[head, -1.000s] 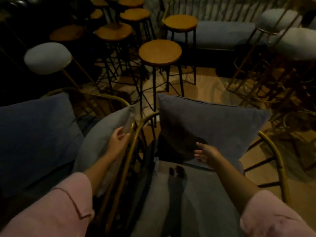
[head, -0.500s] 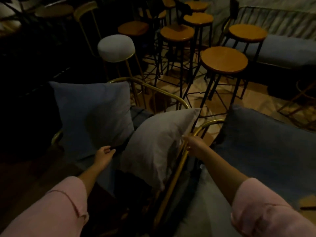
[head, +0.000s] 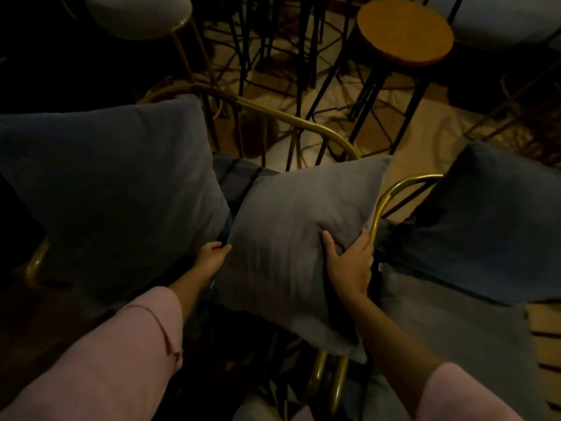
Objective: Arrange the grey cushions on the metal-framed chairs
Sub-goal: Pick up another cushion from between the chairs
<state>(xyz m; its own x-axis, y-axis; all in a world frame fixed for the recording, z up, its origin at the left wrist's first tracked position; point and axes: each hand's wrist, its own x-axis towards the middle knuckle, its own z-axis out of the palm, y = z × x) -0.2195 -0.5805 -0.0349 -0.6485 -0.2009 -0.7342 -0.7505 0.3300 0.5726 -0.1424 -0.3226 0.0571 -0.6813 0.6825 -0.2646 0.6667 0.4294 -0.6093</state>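
A light grey cushion (head: 291,238) stands tilted in the middle, against the gold arm of the left metal-framed chair (head: 303,123). My right hand (head: 349,262) grips its right edge, thumb pressed into the front. My left hand (head: 212,256) holds its left edge, fingers curled behind it. A larger dark grey cushion (head: 115,183) leans upright against the back of the left chair. Another dark grey cushion (head: 491,226) stands on the right chair (head: 394,189), whose gold arm runs just right of my right hand.
A round wooden stool (head: 403,31) on black legs stands beyond the chairs at upper right. A pale padded stool (head: 139,16) is at upper left. Several black stool legs crowd the floor behind. The two chairs' gold arms nearly touch at the bottom centre (head: 328,378).
The view has tipped down and closer. My left hand moved right from the dark cushion onto the light cushion's left edge; my right hand slid down its right edge. The cushion now faces me more squarely.
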